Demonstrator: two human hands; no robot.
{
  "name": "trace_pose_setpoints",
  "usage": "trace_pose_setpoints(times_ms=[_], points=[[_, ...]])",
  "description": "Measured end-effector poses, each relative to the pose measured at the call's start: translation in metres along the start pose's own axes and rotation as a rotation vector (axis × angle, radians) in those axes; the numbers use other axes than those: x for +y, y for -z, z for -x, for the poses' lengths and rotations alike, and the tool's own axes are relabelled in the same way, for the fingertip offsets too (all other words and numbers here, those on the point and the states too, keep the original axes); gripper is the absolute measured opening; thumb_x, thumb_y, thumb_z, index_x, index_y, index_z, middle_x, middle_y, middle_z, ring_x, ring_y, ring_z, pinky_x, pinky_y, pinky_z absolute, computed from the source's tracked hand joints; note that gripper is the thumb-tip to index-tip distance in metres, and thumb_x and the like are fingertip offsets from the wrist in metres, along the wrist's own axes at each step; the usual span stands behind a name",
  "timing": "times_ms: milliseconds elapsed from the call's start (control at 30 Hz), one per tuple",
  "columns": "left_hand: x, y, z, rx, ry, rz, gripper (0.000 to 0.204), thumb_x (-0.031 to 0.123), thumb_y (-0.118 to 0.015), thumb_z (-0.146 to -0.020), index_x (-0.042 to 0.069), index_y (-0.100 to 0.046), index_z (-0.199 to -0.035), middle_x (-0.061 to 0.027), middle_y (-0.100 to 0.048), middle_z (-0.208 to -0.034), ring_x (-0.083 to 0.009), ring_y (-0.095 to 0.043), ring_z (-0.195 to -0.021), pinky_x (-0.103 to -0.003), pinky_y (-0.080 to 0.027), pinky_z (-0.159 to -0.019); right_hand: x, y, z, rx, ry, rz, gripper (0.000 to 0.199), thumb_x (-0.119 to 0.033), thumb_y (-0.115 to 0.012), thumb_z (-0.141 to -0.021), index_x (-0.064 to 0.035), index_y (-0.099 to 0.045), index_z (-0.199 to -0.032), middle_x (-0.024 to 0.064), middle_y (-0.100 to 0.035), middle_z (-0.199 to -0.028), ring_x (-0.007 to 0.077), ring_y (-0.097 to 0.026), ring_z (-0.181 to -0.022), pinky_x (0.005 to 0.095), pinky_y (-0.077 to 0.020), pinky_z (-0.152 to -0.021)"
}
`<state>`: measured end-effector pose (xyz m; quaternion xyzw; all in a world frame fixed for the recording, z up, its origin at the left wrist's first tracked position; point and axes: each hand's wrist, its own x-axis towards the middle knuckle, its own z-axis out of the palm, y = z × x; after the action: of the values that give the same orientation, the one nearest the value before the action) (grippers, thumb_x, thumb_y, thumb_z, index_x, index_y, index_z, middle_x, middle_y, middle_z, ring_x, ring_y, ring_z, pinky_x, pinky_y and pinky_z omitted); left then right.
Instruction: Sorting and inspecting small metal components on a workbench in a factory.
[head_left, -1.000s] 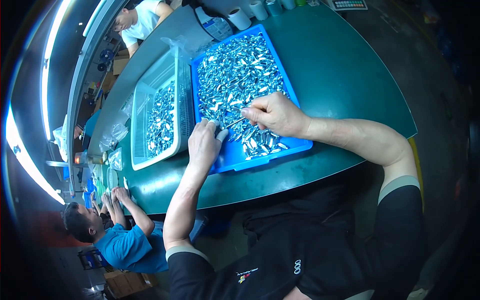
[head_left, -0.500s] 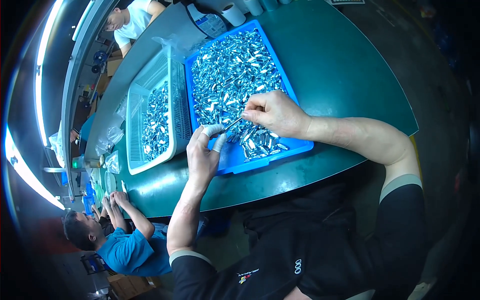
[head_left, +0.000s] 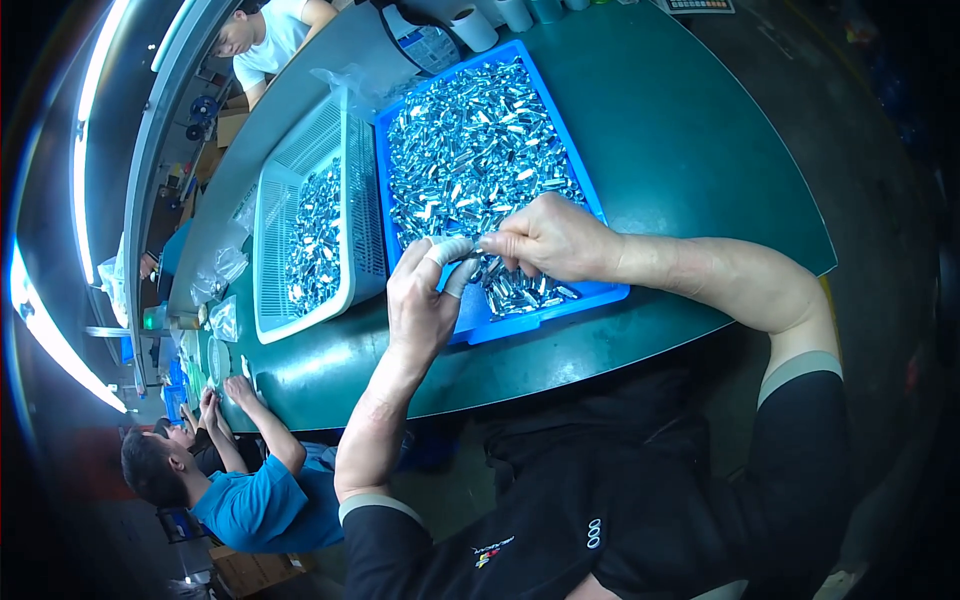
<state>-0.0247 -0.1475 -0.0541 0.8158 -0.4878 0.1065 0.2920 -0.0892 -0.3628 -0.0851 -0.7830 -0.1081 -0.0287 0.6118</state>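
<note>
My left hand (head_left: 422,305), with white finger cots on its thumb and forefinger, is raised over the near edge of a blue tray (head_left: 583,180). From the right my right hand (head_left: 560,240) meets it, thumb and fingers closed in a pinch. Between the fingertips of both hands is a small shiny metal part (head_left: 477,245), mostly covered by the fingers. Below and beyond them, many similar short metal parts (head_left: 465,140) fill the tray. A bare blue patch of the tray floor lies under my left fingers.
Left of the tray stands a pale slotted plastic basket (head_left: 345,240) holding more metal parts (head_left: 315,240). Clear plastic bags (head_left: 225,318) lie beyond it on the green table (head_left: 690,150). White rolls (head_left: 473,30) stand at the back. A person in blue (head_left: 245,500) works at the left; another (head_left: 275,45) sits opposite.
My left hand has moved right and slightly up, and the fingertips of both hands have come together. The metal part, plainly seen between them before, is now mostly hidden.
</note>
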Motion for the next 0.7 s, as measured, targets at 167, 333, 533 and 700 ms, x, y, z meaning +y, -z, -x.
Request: trace_pose_setpoints(times_ms=[167, 333, 533, 700], points=[[0.001, 0.011, -0.004, -0.007, -0.055, -0.092, 0.023, 0.002, -0.078, -0.081, 0.005, -0.070, -0.102, -0.0115, -0.068, -0.092, -0.0304, -0.066, -0.085, -0.039, -0.053, -0.074, 0.005, -0.002, -0.003, 0.018, 0.058, -0.033, 0.047, -0.036, -0.058, -0.103, -0.0028, -0.071, -0.072, 0.0063, -0.064, -0.056, 0.0159, -0.062, -0.053, 0.0334, -0.0492, -0.055], [-0.035, 0.069, -0.001, 0.153, 0.018, -0.315, 0.023, 0.006, -0.076, -0.085, 0.006, -0.070, -0.108, -0.0111, -0.069, -0.094, -0.0320, -0.066, -0.089, -0.042, -0.052, -0.080, 0.006, 0.002, -0.006, 0.125, 0.030, -0.150, 0.046, -0.034, -0.059, -0.105, -0.0009, -0.071, -0.076, 0.0031, -0.065, -0.062, 0.0068, -0.060, -0.056, 0.0247, -0.0459, -0.052], [-0.039, 0.067, 0.000, 0.087, 0.060, -0.386, 0.024, 0.014, -0.078, -0.085, 0.006, -0.073, -0.107, -0.0134, -0.069, -0.097, -0.0337, -0.065, -0.095, -0.044, -0.052, -0.083, 0.008, 0.000, -0.004, 0.119, 0.010, -0.136, 0.045, -0.034, -0.059, -0.104, -0.0014, -0.072, -0.076, 0.0036, -0.063, -0.058, 0.0099, -0.058, -0.054, 0.0299, -0.0469, -0.056], [-0.041, 0.006, 0.011, -0.267, 0.241, -0.415, 0.023, 0.018, -0.078, -0.084, 0.003, -0.073, -0.100, -0.0125, -0.066, -0.090, -0.0324, -0.066, -0.089, -0.043, -0.053, -0.076, 0.005, 0.000, -0.004, 0.070, 0.038, -0.113, 0.042, -0.032, -0.060, -0.104, -0.0005, -0.071, -0.078, 0.0020, -0.063, -0.060, 0.0061, -0.058, -0.056, 0.0247, -0.0448, -0.053]])
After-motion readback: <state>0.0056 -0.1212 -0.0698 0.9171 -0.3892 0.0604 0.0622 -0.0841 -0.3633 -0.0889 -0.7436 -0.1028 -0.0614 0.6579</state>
